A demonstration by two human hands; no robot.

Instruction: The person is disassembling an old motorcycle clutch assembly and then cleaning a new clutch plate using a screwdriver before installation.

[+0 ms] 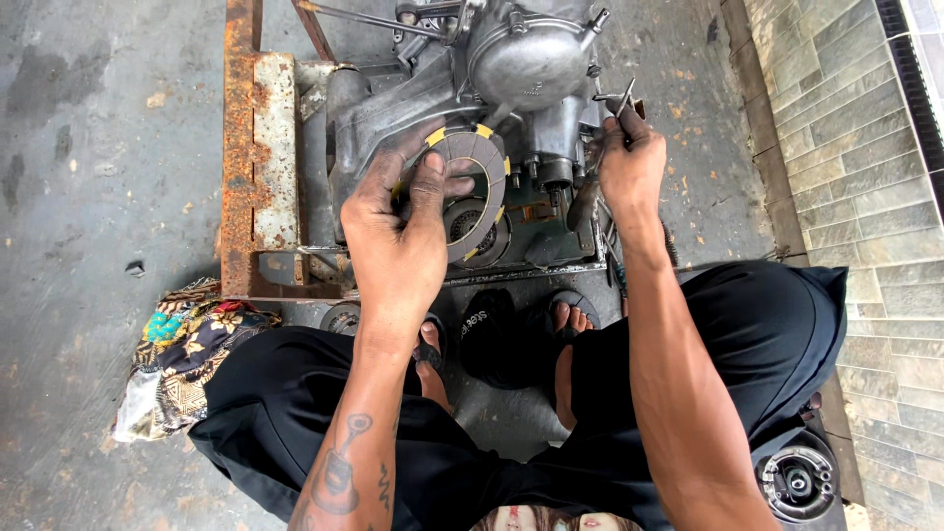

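I'm squatting in black trousers, sandalled feet (511,329) on the concrete floor (88,246), a patterned cloth (182,354) beside my left knee. My left hand (398,231) is closed on a stack of ring-shaped clutch plates (472,192), held against the open side of the engine (492,88). My right hand (629,162) grips a thin metal tool (621,98), fingers curled tight. The engine sits on a rusty stand (246,147). I judge the plates only partly seated; the cover looks still off.
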